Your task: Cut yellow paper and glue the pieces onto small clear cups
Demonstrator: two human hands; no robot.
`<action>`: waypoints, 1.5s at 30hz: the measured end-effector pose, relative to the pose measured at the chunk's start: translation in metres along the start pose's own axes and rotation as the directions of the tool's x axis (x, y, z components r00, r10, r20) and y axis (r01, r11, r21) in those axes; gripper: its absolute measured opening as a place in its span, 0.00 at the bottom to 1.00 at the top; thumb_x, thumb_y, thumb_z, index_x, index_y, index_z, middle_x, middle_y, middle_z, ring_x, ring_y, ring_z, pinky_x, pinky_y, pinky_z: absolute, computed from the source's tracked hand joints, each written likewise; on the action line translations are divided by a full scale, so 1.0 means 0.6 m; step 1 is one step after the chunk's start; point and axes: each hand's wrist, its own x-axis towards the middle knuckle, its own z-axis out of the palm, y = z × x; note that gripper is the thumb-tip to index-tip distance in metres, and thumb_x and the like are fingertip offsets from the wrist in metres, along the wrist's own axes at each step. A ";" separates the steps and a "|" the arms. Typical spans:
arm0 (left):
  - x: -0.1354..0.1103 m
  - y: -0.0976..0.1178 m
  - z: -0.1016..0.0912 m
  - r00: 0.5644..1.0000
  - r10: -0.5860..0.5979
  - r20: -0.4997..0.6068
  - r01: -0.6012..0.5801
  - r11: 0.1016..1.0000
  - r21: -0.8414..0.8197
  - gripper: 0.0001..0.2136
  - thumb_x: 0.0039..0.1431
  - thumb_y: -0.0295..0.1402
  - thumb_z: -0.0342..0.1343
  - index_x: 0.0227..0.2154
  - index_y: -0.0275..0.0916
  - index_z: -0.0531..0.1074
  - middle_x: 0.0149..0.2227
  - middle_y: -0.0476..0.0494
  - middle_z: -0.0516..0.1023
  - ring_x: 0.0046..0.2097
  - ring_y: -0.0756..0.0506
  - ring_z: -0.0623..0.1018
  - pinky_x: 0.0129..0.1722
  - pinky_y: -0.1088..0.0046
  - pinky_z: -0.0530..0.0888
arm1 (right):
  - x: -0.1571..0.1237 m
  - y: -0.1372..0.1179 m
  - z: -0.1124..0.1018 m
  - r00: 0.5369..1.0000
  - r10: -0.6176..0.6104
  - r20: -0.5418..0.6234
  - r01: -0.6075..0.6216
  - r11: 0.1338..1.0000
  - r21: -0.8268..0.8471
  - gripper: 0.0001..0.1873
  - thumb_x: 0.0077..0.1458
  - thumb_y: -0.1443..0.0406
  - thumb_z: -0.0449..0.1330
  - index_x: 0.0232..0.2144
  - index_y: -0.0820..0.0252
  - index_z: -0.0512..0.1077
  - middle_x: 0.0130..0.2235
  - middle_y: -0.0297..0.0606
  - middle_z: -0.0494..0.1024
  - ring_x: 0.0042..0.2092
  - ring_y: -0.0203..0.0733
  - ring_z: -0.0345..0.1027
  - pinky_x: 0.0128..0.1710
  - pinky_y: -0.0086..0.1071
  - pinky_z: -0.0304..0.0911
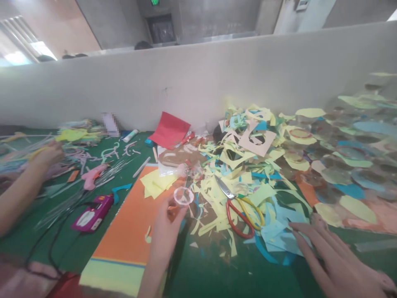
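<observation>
My left hand is raised over an orange paper sheet and pinches a small clear plastic ring or cup between its fingertips. My right hand lies flat at the lower right, fingers spread, its fingertips resting on light blue paper scraps. Red-and-yellow-handled scissors lie shut among yellow cuttings, between the two hands.
Paper scraps in many colours pile up to a grey partition wall. Another person's arm reaches in at the left near a pink glue gun and a magenta device with a black cable. A red sheet leans against the wall.
</observation>
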 end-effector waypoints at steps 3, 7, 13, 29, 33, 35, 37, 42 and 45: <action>-0.004 -0.011 -0.008 1.000 -0.010 -0.007 0.010 1.000 -0.013 0.23 0.52 0.50 0.60 0.46 0.41 0.73 0.47 0.41 0.78 0.45 0.40 0.77 0.42 0.65 0.72 | 0.035 -0.041 0.013 0.989 -0.139 0.049 0.142 0.989 -0.044 0.21 0.67 0.61 0.42 0.45 0.54 0.74 0.47 0.43 0.79 0.49 0.51 0.72 0.50 0.45 0.66; -0.002 -0.036 -0.029 1.000 -0.002 -0.025 0.001 0.999 -0.039 0.23 0.52 0.49 0.60 0.48 0.42 0.72 0.49 0.40 0.77 0.45 0.40 0.77 0.42 0.65 0.73 | 0.087 -0.089 0.029 0.975 -0.199 0.097 0.208 0.973 -0.096 0.17 0.67 0.63 0.45 0.47 0.57 0.73 0.46 0.43 0.79 0.45 0.49 0.74 0.45 0.41 0.66; 0.004 -0.057 -0.078 0.962 -0.036 -0.271 0.022 0.998 -0.054 0.23 0.52 0.48 0.60 0.48 0.41 0.71 0.49 0.40 0.76 0.45 0.42 0.76 0.44 0.65 0.73 | 0.171 -0.187 0.096 0.935 -0.301 0.189 0.320 0.944 -0.080 0.16 0.68 0.66 0.45 0.41 0.59 0.73 0.40 0.41 0.80 0.39 0.43 0.75 0.35 0.35 0.66; -0.020 -0.062 -0.124 0.785 -0.037 -0.618 -0.110 0.974 -0.198 0.20 0.51 0.45 0.63 0.46 0.42 0.73 0.47 0.44 0.78 0.46 0.44 0.77 0.48 0.68 0.73 | 0.353 -0.465 0.313 0.898 -0.294 0.327 0.265 0.955 0.133 0.09 0.59 0.75 0.53 0.35 0.66 0.74 0.38 0.48 0.77 0.37 0.46 0.73 0.32 0.34 0.64; -0.026 -0.052 -0.113 0.765 -0.064 -0.641 -0.082 0.977 -0.196 0.20 0.51 0.45 0.63 0.46 0.42 0.73 0.47 0.44 0.78 0.47 0.43 0.77 0.46 0.68 0.73 | 0.356 -0.441 0.271 0.945 -0.209 0.250 0.141 0.954 0.265 0.16 0.66 0.66 0.49 0.29 0.61 0.72 0.35 0.40 0.76 0.37 0.41 0.71 0.34 0.30 0.62; -0.027 -0.047 -0.105 0.769 -0.069 -0.636 -0.084 0.975 -0.208 0.21 0.51 0.44 0.62 0.47 0.42 0.72 0.47 0.43 0.78 0.47 0.43 0.77 0.46 0.68 0.74 | 0.350 -0.420 0.231 0.965 -0.153 0.212 0.077 0.942 0.326 0.18 0.68 0.63 0.45 0.31 0.60 0.72 0.34 0.38 0.76 0.37 0.38 0.69 0.34 0.28 0.61; -0.027 -0.041 -0.095 0.798 -0.054 -0.600 -0.084 0.976 -0.199 0.21 0.51 0.44 0.62 0.47 0.42 0.72 0.44 0.43 0.78 0.46 0.43 0.77 0.44 0.69 0.74 | 0.341 -0.396 0.190 0.979 -0.075 0.192 -0.004 0.925 0.380 0.23 0.69 0.58 0.40 0.33 0.59 0.71 0.28 0.33 0.73 0.29 0.37 0.64 0.27 0.28 0.59; -0.028 -0.034 -0.057 0.900 -0.033 -0.434 -0.025 0.991 -0.129 0.19 0.53 0.43 0.61 0.46 0.42 0.72 0.42 0.42 0.75 0.44 0.43 0.75 0.40 0.70 0.74 | 0.304 -0.326 0.128 0.981 0.145 0.128 -0.193 0.737 0.648 0.18 0.65 0.55 0.48 0.44 0.55 0.74 0.30 0.33 0.78 0.29 0.40 0.70 0.30 0.31 0.65; -0.026 -0.036 -0.028 0.942 0.093 -0.323 -0.103 0.995 -0.015 0.18 0.55 0.42 0.60 0.48 0.43 0.73 0.43 0.42 0.74 0.43 0.44 0.74 0.39 0.68 0.74 | 0.270 -0.294 0.117 0.980 0.161 0.113 -0.196 0.741 0.642 0.22 0.65 0.57 0.48 0.55 0.52 0.71 0.52 0.38 0.78 0.53 0.47 0.72 0.47 0.37 0.70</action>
